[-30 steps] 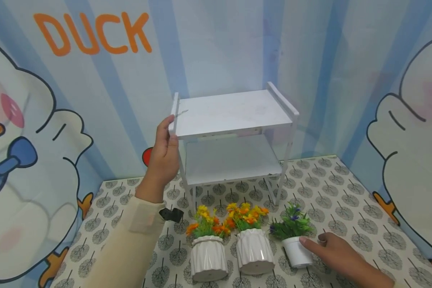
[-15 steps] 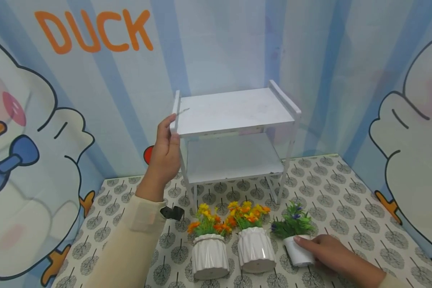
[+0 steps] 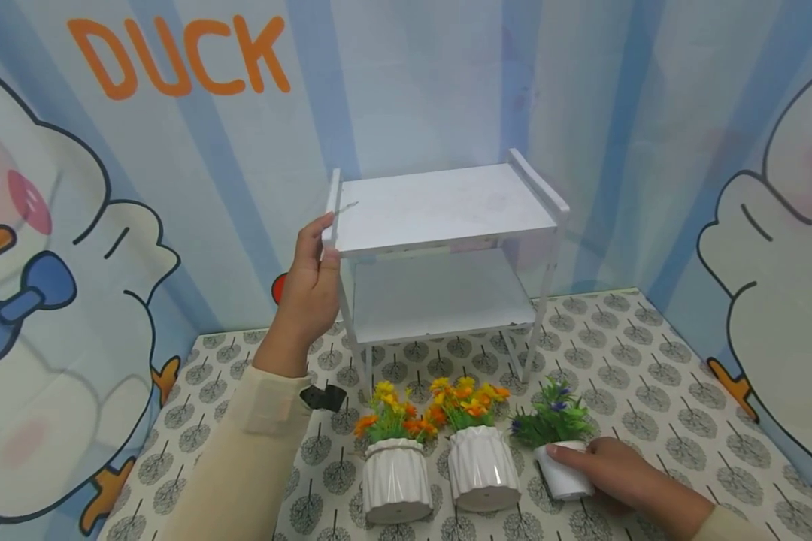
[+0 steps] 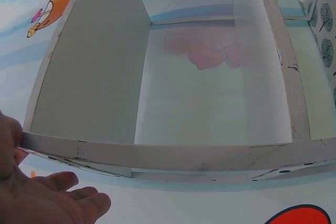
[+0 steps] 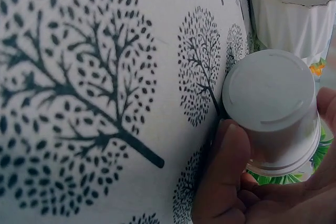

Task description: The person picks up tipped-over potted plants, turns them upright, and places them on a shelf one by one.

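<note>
My left hand grips the upper left corner of a white two-tier shelf rack, which stands at the back of the table. In the left wrist view the thumb and fingers pinch the end of its frame. At the front right, my right hand holds a potted plant with green leaves and small purple flowers. Its white pot shows its round base to the right wrist camera, fingers on opposite sides.
Left of the plant, two ribbed white flowerpots with yellow and orange flowers lie on their sides, bases toward me. A tree-patterned cloth covers the table. Blue-striped duck panels enclose the back and sides.
The right thumb has slid leftward across the white pot and the hand has closed further round it. The left hand stays on the rack. The whole view has shifted slightly.
</note>
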